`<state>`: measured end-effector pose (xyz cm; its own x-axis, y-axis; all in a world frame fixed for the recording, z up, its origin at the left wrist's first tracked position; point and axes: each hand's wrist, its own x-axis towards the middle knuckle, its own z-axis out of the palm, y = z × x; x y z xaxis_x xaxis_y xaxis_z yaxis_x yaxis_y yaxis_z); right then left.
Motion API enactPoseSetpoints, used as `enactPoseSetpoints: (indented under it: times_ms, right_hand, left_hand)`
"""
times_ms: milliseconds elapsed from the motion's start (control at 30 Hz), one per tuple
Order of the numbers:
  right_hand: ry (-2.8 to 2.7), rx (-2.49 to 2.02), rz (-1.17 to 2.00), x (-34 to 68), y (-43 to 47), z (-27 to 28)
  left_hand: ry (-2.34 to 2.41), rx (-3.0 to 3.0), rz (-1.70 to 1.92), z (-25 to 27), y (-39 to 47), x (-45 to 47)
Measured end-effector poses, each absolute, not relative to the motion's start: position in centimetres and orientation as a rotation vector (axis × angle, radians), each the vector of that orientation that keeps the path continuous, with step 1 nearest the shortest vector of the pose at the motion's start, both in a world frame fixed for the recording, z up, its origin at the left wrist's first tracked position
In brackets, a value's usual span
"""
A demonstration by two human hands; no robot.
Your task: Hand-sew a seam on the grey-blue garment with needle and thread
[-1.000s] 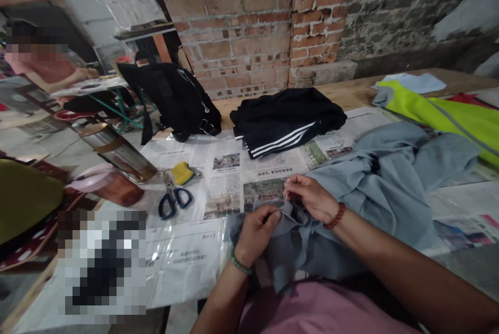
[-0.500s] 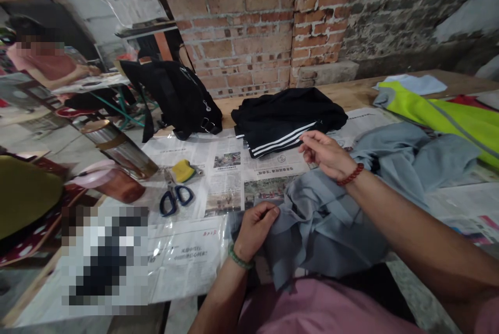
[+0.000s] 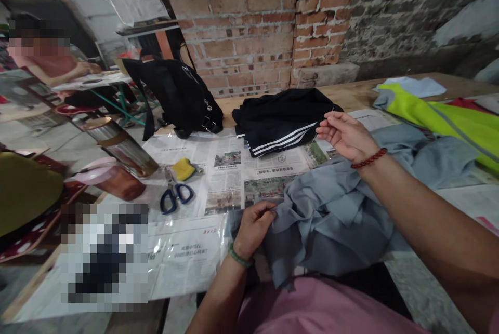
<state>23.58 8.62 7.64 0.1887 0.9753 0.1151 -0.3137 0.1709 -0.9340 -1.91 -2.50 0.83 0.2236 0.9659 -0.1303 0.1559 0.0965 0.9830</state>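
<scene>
A crumpled grey cloth (image 3: 335, 219) spreads over the near side of the table and down to my lap. At its left edge my left hand (image 3: 253, 230) is closed, pinching a fold between thumb and forefinger. Up and to the right, beyond the cloth's bunched middle, my right hand (image 3: 346, 136) is raised off it. Its thumb and forefinger are pressed together on what looks like a thin sewing needle, with a faint tip showing above them; any thread is too fine to make out. Behind that hand lies a folded black garment (image 3: 280, 108) with white stripes.
Newspaper under clear plastic (image 3: 187, 248) covers the table. To the left are blue-handled scissors (image 3: 175, 196), a yellow sponge (image 3: 183, 169), a lidded cup (image 3: 120, 181) and a steel flask (image 3: 120, 144). A black bag (image 3: 175, 95) and a neon-yellow garment (image 3: 448, 121) lie farther back. Another person (image 3: 58, 69) sits far left.
My right hand has moved up and to the right, away from my left hand. The left hand keeps its pinch on the cloth in the same place.
</scene>
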Motion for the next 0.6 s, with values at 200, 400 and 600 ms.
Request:
enactPoseSetpoints:
  times_ms: [200,400,600]
  right_hand:
    - [-0.937,-0.913,0.973,22.5,8.4,6.4]
    - [-0.917,-0.961,0.724,22.0,9.5,6.0]
    - [-1.148,-1.098,0.774,18.3,4.6,5.3]
  left_hand:
    - [1.207,1.311,0.947,0.4,-2.5,-1.9]
    - [1.202,1.301,0.905,0.3,-2.4,-1.9]
    - [1.215,1.308,0.896,0.6,-2.4,-1.9]
